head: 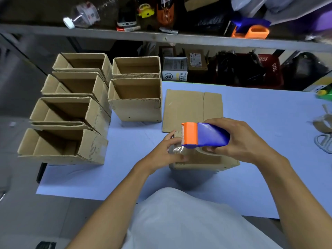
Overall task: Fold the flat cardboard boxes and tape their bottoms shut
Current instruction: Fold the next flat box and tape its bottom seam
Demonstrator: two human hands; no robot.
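— What are the hands doing?
— Right hand [239, 141] grips the dispenser [204, 134] over the box [204, 161], lying crosswise, blade leftward. Left hand [166, 150] pinches the tape [177, 150].

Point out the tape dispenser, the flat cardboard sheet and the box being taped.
tape dispenser [212, 134], head view, blue body.
flat cardboard sheet [185, 106], head view, left panel.
box being taped [203, 161], head view, near top face.
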